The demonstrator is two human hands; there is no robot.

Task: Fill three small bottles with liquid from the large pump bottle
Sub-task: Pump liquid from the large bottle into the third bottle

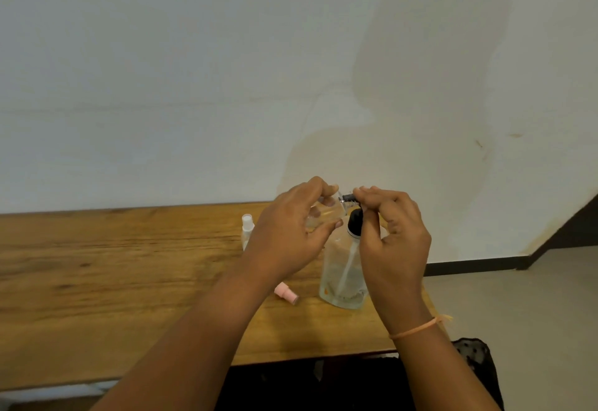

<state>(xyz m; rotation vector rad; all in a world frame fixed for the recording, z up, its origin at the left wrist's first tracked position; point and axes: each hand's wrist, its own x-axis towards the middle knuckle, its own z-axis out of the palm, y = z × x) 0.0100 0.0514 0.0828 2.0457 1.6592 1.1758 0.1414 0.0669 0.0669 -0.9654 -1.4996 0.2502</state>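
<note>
A large clear pump bottle (342,276) with a black pump head (355,221) stands near the right end of the wooden table (113,268). My left hand (288,232) holds a small clear bottle (325,211) tilted on its side, its mouth at the pump's black nozzle (348,198). My right hand (393,232) pinches that nozzle between thumb and fingertips. A second small bottle with a white spray top (247,226) stands behind my left hand, partly hidden. A pink cap (286,292) lies on the table left of the pump bottle.
A white wall (194,87) rises directly behind the table. The table's right edge is just beyond the pump bottle, with grey floor (517,307) and a dark skirting board to the right. The table's near edge runs under my forearms.
</note>
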